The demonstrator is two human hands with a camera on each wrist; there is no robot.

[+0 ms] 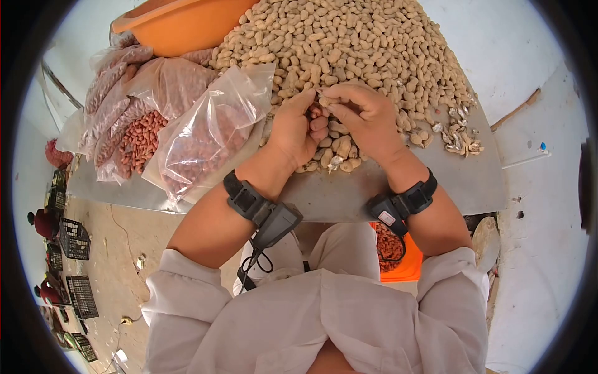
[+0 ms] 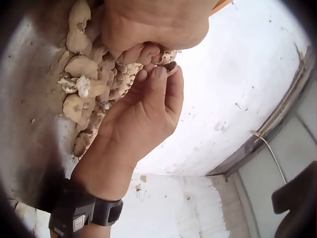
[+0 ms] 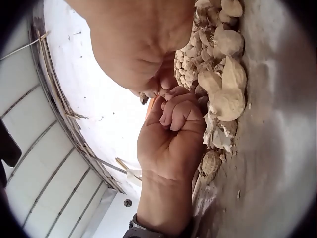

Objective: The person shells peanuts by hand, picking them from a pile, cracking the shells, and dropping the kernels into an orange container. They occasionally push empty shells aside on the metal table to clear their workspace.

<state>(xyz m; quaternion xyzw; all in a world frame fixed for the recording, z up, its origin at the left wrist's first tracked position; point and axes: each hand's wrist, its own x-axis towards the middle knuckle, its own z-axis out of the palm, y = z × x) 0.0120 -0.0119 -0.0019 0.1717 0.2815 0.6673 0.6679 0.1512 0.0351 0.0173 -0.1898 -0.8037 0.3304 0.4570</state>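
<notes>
Both hands meet at the near edge of a large pile of unshelled peanuts [image 1: 355,47]. My left hand [image 1: 293,132] has its fingers curled round several reddish peanut kernels [image 1: 316,112], partly hidden by the fingers. Thumb and forefinger of my right hand [image 1: 372,121] pinch a peanut shell [image 2: 171,66] right at the left fingertips. In the right wrist view, the left hand [image 3: 171,141] shows curled fingers, and the shell [image 3: 143,98] sticks out beyond the right fingers. Loose unshelled peanuts [image 3: 229,94] lie on the table just below the hands.
Clear bags of red kernels [image 1: 202,134] stand on the metal table [image 1: 448,187] at left, beside an orange basin [image 1: 180,28]. Broken shells [image 1: 461,140] lie at right. Below the table edge is an orange container [image 1: 408,268] with reddish contents. Black crates [image 1: 76,240] stand on the floor.
</notes>
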